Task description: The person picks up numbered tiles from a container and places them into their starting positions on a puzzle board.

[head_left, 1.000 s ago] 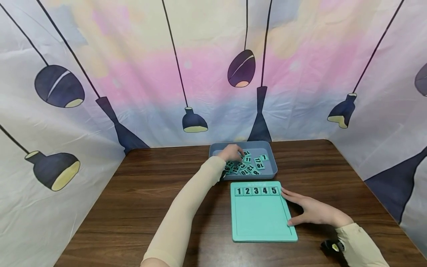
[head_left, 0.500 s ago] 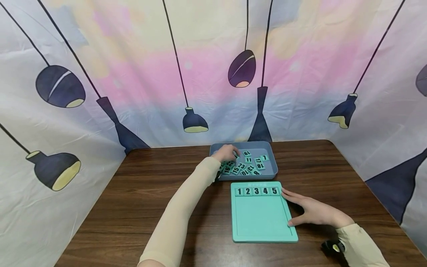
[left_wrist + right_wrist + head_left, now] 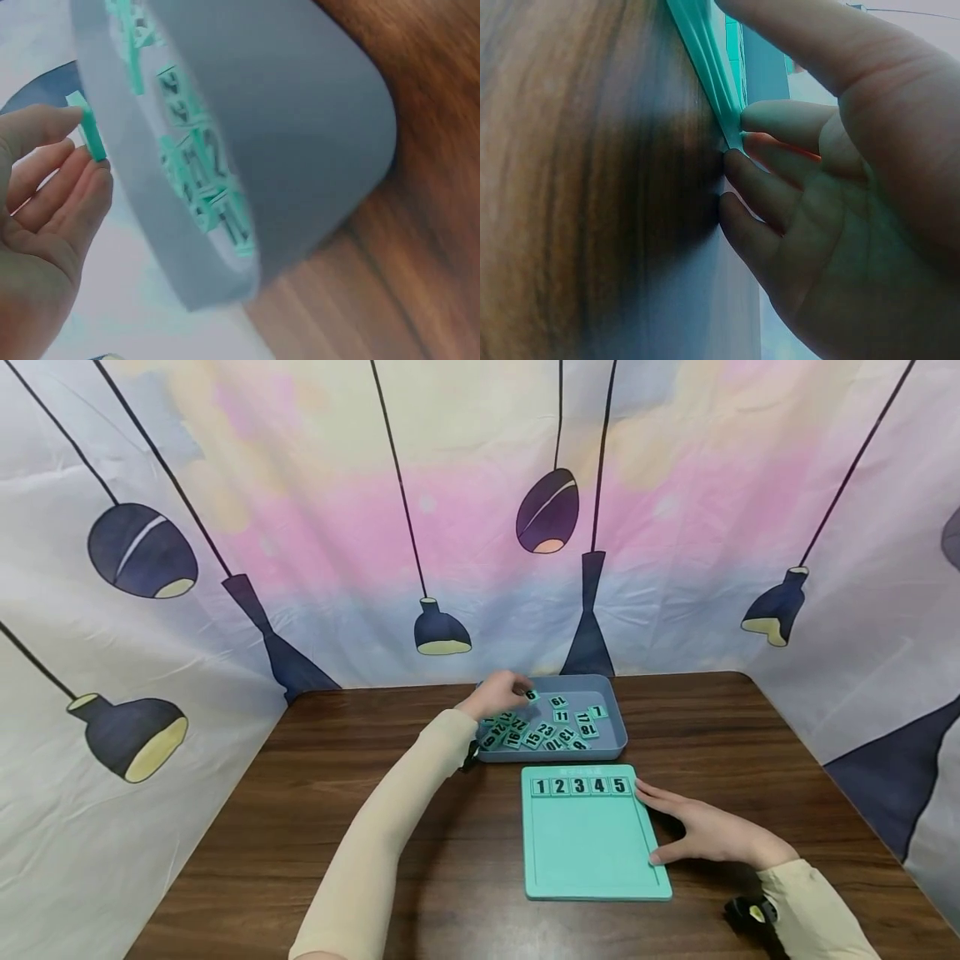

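Observation:
My left hand (image 3: pixel 495 693) is over the back left of a blue-grey tray (image 3: pixel 617 727). In the left wrist view, its thumb and fingertips pinch a thin green number tile (image 3: pixel 90 131), seen nearly edge-on above the rim. The tile's face shows a black 6 or 9 in the head view. Several loose number tiles (image 3: pixel 546 730) lie in the tray, mostly toward the front. In front of it is a mint-green board (image 3: pixel 588 852) with tiles 1 to 5 in its top row. My right hand (image 3: pixel 708 831) rests against the board's right side, fingers spread, thumb lower down on the edge.
The brown wooden table (image 3: pixel 315 793) extends to both sides of the board. Behind it hangs a cloth (image 3: pixel 480 527) printed with lamps. A black wrist device (image 3: pixel 750 914) is strapped at my right sleeve.
My left hand has moved left and slightly back in the tray, uncovering more tiles, and now shows a tile between its fingertips. The right hand stays at the board.

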`<action>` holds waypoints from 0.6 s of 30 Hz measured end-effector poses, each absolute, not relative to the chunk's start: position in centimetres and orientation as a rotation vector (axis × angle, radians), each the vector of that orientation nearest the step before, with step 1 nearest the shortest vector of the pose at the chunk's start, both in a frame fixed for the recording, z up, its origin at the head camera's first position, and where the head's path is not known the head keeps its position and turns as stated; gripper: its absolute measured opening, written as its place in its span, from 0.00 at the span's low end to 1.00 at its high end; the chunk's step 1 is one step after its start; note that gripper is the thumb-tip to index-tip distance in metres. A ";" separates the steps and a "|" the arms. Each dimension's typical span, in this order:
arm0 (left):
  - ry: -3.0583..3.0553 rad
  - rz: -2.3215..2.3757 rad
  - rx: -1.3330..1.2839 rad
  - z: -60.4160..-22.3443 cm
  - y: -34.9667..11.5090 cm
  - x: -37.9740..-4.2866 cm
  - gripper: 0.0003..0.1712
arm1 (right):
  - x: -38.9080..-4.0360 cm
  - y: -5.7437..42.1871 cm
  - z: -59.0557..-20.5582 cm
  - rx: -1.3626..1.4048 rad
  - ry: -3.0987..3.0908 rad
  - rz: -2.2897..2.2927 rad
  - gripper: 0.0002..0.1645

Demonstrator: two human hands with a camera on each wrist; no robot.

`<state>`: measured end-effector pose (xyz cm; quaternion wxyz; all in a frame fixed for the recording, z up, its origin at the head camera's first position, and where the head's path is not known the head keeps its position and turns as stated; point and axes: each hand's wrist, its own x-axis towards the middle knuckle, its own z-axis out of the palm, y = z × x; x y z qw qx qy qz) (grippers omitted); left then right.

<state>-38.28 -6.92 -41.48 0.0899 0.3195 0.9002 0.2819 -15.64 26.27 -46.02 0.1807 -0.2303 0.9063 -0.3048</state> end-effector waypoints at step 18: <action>2.610 0.727 1.325 -38.5 -10.0 -29.8 0.21 | -15.7 26.4 -46.2 -0.669 2.559 -0.856 0.61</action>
